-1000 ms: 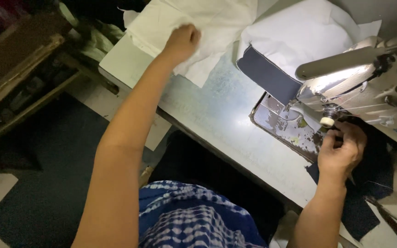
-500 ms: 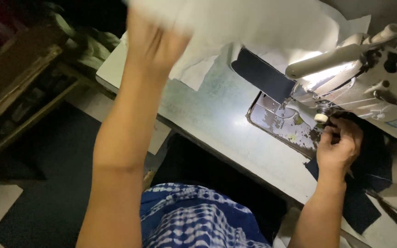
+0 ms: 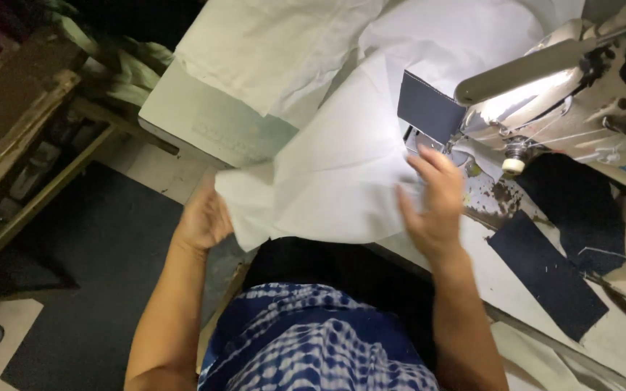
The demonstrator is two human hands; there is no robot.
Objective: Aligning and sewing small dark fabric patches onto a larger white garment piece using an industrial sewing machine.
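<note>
Left hand pinching white fabric edge; right hand flat, open on it. Could snag on sewing machine at 2 o'clock.

The white cloth looks thin, matt and softly creased. The sewing machine is pale painted metal with a glossy, brightly lit arm. The dark blue patch is matt woven cloth. The surface is smooth and pale, faintly scuffed.
</note>
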